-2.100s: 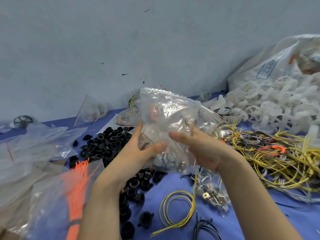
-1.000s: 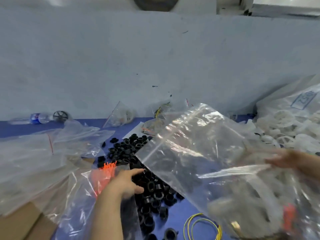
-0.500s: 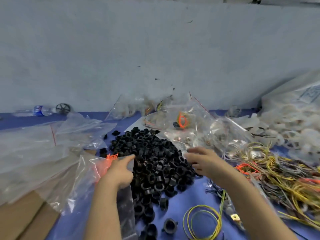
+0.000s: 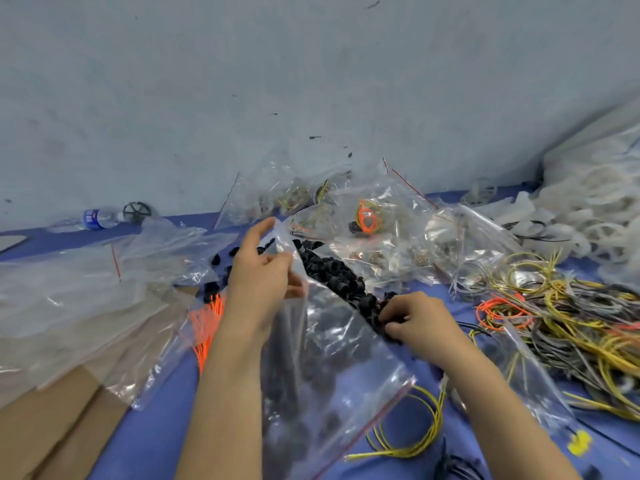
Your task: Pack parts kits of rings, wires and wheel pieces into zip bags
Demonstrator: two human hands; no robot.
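Note:
My left hand [image 4: 260, 282] pinches the top corner of a clear, empty zip bag [image 4: 325, 372] with a red seal strip and holds it up over the table. Behind the bag lies a heap of black rings [image 4: 332, 271]. My right hand [image 4: 417, 318] is down at the near edge of that heap, its fingers curled round a few black rings. Tangled yellow, grey and orange wires [image 4: 554, 313] lie to the right. White wheel pieces [image 4: 595, 216] are piled at the far right.
Packed kit bags [image 4: 377, 233] lie against the wall. Empty clear bags [image 4: 86, 299] cover the left side over brown cardboard [image 4: 52, 427]. Orange ties [image 4: 207, 327] sit in a bag by my left wrist. A yellow wire loop [image 4: 412, 431] lies near the front. A water bottle [image 4: 91, 218] lies far left.
The filled kit bag left my hands and lies on the pile at the back. My left hand has lifted an empty bag from the left stack. My right hand has dropped onto the black rings.

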